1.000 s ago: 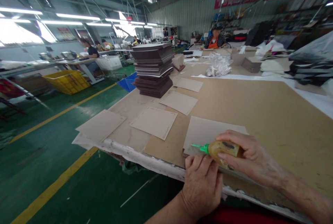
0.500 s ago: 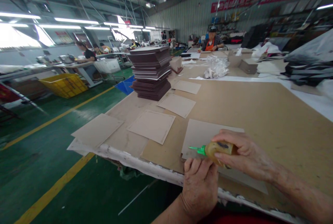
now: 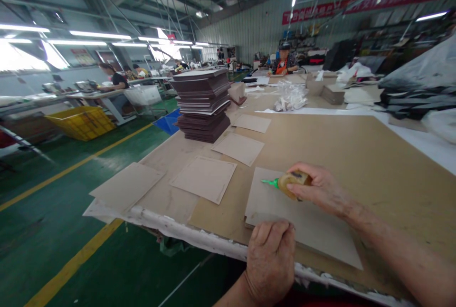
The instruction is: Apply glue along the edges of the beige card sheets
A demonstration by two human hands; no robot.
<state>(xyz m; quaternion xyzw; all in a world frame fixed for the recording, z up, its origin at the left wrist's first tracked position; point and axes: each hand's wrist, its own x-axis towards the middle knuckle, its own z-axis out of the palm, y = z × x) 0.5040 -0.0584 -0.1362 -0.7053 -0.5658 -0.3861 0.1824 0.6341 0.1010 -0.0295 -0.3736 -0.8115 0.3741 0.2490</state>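
My right hand is wrapped round a yellowish glue bottle whose green nozzle points left over the far part of a grey cardboard sheet. This sheet lies at the near edge of the table. My left hand rests on the sheet's near edge, fingers curled and pressed down on it. Further grey sheets lie in a row to the left and beyond.
A tall stack of dark brown boards stands at the table's far left. Crumpled clear plastic and flat boxes lie farther back. A person in an orange apron sits at the far end. Left is green floor with yellow lines, a yellow crate and other workers.
My right hand has carried the glue bottle away from my left hand, farther up over the sheet. My left hand has stayed at the sheet's near edge.
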